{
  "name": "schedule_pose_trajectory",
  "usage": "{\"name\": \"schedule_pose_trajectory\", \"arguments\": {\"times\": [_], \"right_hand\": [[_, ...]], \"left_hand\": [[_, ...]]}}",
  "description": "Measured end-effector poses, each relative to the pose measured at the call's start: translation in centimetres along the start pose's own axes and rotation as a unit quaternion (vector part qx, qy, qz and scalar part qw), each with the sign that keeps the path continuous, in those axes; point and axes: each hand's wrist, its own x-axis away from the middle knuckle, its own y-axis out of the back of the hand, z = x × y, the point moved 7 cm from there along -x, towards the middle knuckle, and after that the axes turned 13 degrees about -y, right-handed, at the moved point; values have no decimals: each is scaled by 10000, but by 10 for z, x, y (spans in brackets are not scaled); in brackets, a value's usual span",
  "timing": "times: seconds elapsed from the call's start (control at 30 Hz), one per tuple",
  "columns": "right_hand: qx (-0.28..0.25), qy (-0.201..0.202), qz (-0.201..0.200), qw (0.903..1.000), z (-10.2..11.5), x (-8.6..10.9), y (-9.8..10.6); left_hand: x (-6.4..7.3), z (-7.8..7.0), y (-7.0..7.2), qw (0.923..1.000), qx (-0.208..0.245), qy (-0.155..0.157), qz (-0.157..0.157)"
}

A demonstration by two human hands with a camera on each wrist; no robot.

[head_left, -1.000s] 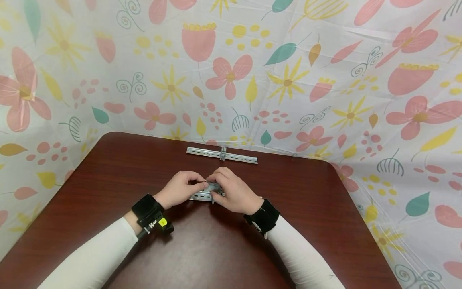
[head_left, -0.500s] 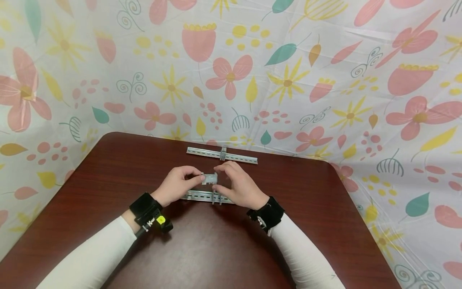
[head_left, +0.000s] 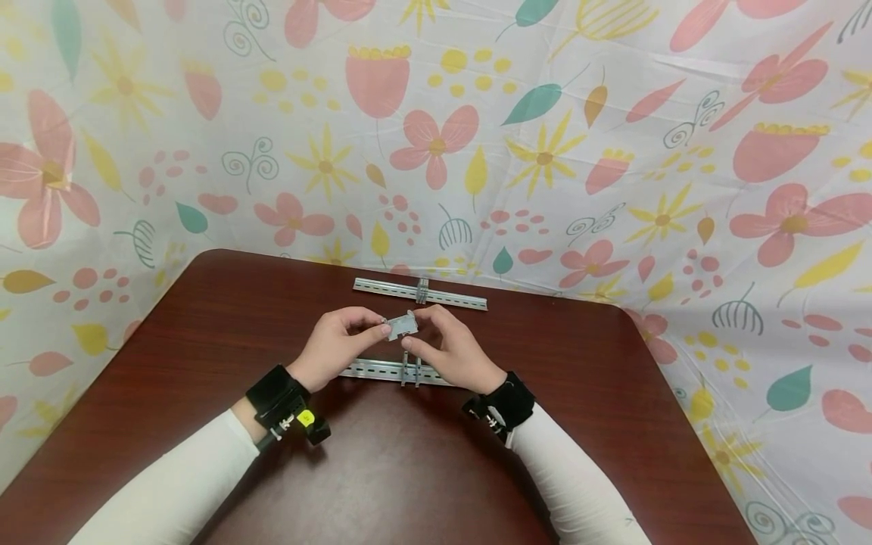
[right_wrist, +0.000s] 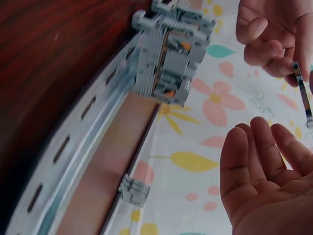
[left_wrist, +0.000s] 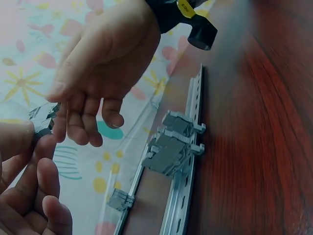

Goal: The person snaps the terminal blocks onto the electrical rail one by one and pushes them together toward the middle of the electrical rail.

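In the head view, a small grey terminal block (head_left: 402,327) is held tilted above the near slotted metal rail (head_left: 371,369). My left hand (head_left: 330,344) pinches its left end between thumb and fingertips. My right hand (head_left: 458,350) has thumb and index finger at the block's right end, seemingly pinching it lightly. In the left wrist view, both hands' fingertips meet around the block (left_wrist: 43,116). Its orange-marked edge shows in the right wrist view, where my right hand's other fingers (right_wrist: 266,161) are loosely extended. Two upright grey terminal blocks (left_wrist: 168,152) sit clipped on the near rail.
Behind my hands, a second metal rail (head_left: 453,298) lies near the table's back edge, with a cluster of grey blocks (head_left: 422,290) around its middle. Both rails lie on a dark red-brown table (head_left: 381,484). A flower-patterned curtain (head_left: 436,212) stands right behind the table.
The terminal block has risen from down at the near rail and become tilted, uncovering the two blocks clipped there. My right fingers parted from it, then came back to its right end.
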Motion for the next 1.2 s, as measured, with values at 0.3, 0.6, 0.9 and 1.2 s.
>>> {"name": "schedule_pose_trajectory", "arguments": {"times": [0.3, 0.6, 0.9, 1.2], "right_hand": [[-588, -361, -42, 9976, 0, 1, -3], [-877, -323, -160, 9955, 1, 0, -4], [-911, -368, -208, 9949, 3, 1, -5], [-820, -426, -213, 9955, 0, 0, -4]], "left_hand": [[1, -3, -3, 9995, 300, 74, -88], [2, -2, -8, 9994, 333, -1, 2], [4, -1, -12, 9994, 255, 26, 228], [5, 5, -16, 9986, 18, 150, 510]]}}
